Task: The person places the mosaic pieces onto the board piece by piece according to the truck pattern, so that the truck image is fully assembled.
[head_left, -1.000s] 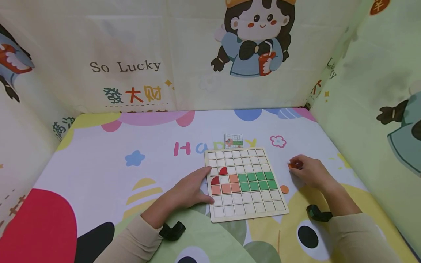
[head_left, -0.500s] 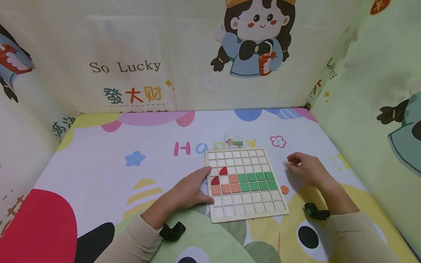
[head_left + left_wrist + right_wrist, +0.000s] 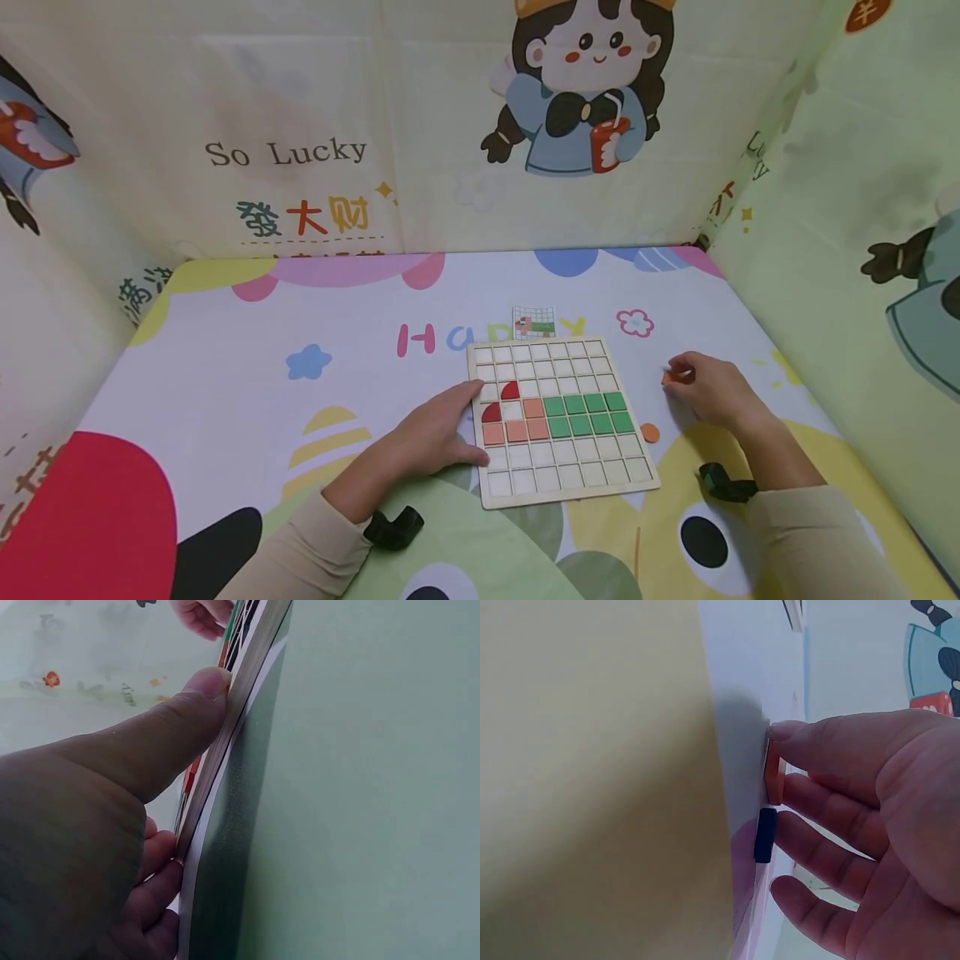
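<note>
A wooden grid board (image 3: 570, 477) lies in the middle of the table, with green, salmon and red tiles in some of its cells. My left hand (image 3: 429, 429) rests at its left side, thumb and fingers touching the edge. In the left wrist view the thumb (image 3: 176, 727) presses on the board's edge (image 3: 247, 682). To the right of the board, my right hand (image 3: 708, 390) pinches a small orange tile (image 3: 774, 771) between thumb and fingertips. A dark blue piece (image 3: 765, 835) shows at another fingertip in the right wrist view, hidden in the head view.
An orange round tile (image 3: 649, 432) lies just off the board's right edge. Behind the board's far edge stands a small pattern card (image 3: 533, 322) with a coloured grid. A printed cloth (image 3: 360, 317) covers the table, with patterned sheets hanging around it.
My right hand dipped slightly left with the orange tile out of sight, then shifted back right, where the tile shows again. The left hand and the board have stayed put.
</note>
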Demonstrator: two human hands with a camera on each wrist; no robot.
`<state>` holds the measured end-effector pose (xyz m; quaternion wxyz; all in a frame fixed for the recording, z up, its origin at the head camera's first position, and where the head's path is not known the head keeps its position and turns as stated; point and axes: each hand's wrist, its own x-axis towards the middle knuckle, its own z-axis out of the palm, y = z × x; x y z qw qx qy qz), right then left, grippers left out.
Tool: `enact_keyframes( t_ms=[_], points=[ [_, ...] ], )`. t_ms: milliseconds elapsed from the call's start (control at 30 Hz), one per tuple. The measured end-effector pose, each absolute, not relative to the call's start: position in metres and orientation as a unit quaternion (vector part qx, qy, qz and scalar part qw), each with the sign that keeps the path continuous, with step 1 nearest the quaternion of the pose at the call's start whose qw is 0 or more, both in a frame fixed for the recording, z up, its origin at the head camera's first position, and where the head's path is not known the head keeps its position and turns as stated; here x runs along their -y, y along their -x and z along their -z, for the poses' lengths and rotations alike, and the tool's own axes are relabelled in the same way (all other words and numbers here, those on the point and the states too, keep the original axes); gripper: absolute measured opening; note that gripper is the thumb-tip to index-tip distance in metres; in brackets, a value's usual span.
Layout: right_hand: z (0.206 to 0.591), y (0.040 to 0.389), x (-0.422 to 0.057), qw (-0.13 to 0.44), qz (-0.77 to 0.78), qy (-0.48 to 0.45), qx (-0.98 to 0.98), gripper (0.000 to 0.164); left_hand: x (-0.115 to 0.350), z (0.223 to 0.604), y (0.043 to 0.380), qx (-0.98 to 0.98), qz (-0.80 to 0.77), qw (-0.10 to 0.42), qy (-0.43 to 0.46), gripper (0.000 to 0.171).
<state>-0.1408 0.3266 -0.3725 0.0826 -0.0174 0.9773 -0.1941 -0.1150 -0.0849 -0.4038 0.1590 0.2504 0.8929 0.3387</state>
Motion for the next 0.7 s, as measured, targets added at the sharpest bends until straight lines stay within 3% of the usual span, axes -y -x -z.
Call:
enact_keyframes(
  t_ms=[267, 700],
  points=[
    [0.375, 0.143, -0.326, 0.068, 0.177, 0.037, -0.981, 0.036, 0.085, 0.404, 0.114, -0.895, -0.334, 0.162, -0.247, 0.098],
    [0.367, 0.143, -0.293, 0.046, 0.192, 0.08, -0.977, 0.037, 0.085, 0.404, 0.114, -0.894, -0.336, 0.16, -0.25, 0.098]
  ],
)
